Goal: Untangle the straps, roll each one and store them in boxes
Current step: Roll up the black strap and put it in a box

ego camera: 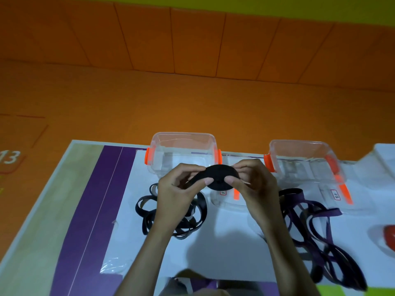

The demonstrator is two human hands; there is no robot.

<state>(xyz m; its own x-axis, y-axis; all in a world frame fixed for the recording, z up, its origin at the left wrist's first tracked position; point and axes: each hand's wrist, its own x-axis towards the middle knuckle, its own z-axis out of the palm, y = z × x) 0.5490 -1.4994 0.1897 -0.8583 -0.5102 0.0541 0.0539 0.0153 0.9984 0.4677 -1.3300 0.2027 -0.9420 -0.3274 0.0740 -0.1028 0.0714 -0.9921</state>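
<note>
The left hand [177, 189] and right hand [254, 184] pinch the black roll [222, 175] between thumbs and fingertips (raised above the table [224, 248]); its loose tail runs under the left thumb; the tangled black strap [147, 210] lies below the left wrist, the purple straps [310, 221] beside the right forearm; the left box [183, 146] and right box [303, 154] stand open behind, near the table's far edge.

Left hand [177, 189] and right hand [256, 184] are raised above the white table [224, 248]. The thumb and fingertips of each pinch a round coil of flat black fabric strap [222, 174] held between them. A loose length leaves the coil under the left thumb. A tangled heap of black strap [203, 208] lies below the left fingers. A tangled purple strap [331, 213] lies below and outboard of the right fingers. Beyond the fingertips stand two lidless clear plastic boxes with orange clips, the left box [181, 133] and the right box [299, 143].
</note>
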